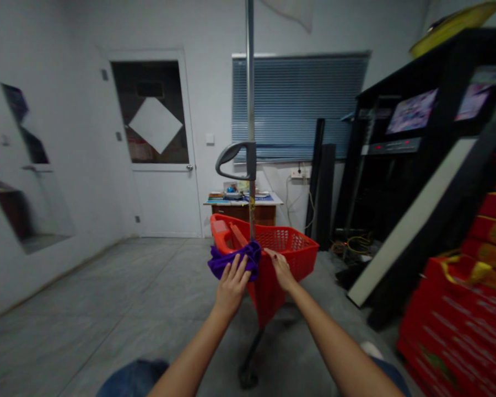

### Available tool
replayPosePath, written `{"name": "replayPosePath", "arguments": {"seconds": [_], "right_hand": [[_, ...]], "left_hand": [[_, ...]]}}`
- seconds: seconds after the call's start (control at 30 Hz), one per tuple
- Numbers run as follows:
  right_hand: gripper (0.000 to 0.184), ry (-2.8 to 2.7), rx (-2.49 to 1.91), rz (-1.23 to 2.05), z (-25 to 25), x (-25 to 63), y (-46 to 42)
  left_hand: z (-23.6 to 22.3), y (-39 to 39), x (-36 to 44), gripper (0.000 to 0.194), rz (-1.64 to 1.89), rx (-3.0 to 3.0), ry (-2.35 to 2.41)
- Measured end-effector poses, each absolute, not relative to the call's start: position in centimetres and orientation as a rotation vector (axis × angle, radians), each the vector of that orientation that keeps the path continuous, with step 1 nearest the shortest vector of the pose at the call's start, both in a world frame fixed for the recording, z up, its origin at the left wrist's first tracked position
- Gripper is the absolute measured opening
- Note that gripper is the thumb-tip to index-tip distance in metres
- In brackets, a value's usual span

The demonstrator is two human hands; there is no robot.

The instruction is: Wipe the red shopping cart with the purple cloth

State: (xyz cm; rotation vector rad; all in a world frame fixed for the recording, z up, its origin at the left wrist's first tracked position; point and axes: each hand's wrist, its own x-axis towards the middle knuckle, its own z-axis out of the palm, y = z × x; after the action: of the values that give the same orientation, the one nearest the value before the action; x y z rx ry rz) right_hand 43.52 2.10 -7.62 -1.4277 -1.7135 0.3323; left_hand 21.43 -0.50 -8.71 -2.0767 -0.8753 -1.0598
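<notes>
left hand (231,288) on purple cloth (233,260), right (281,270) on red basket (291,256), carton print (491,234) blurred

Matt purple cloth (233,260), glossy red plastic basket (289,253)
The upright pole (250,82) is smooth polished metal, its curved handle (233,160) dark matt plastic; the desk (243,213) behind is brown wood.

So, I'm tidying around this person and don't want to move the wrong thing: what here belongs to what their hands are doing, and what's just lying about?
In use:
left hand
right hand
purple cloth
red shopping cart

Just lying about:
stacked red cartons
wooden desk
yellow cable
</notes>
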Motion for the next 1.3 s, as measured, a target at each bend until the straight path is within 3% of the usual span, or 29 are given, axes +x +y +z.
{"name": "replayPosePath", "arguments": {"seconds": [0.2, 0.37, 0.57, 0.73, 0.9, 1.1, 1.3], "right_hand": [[0.080, -1.758, -1.488, 0.281, -7.8, 44.1, 2.5], [0.065, -1.711, -1.753, 0.227, -9.5, 45.6, 2.0], [0.055, -1.812, -1.847, 0.137, -9.5, 45.1, 1.2], [0.056, -1.894, -1.947, -0.021, -9.0, 45.0, 0.7], [0.057, -1.946, -1.955, 0.016, -9.4, 45.7, 0.2], [0.062, -1.906, -1.973, 0.010, -9.3, 43.6, -0.2], [0.063, -1.914, -1.951, 0.013, -9.2, 43.3, -0.1]], "left_hand": [[-7.0, -0.4, 21.8, 0.031, -0.797, -2.147, -0.797], [-4.7, 1.3, 24.8, 0.042, -0.693, -2.192, -1.072], [-5.1, 4.0, 26.9, 0.045, -0.641, -2.257, -1.210], [-4.0, 4.8, 23.8, 0.043, -0.536, -2.272, -1.135], [-4.0, 5.2, 20.1, 0.043, -0.653, -2.075, -1.331], [-7.0, 5.0, 23.4, 0.047, -0.622, -2.224, -1.322], [-5.1, 5.7, 21.9, 0.048, -0.586, -2.234, -1.319]]}}
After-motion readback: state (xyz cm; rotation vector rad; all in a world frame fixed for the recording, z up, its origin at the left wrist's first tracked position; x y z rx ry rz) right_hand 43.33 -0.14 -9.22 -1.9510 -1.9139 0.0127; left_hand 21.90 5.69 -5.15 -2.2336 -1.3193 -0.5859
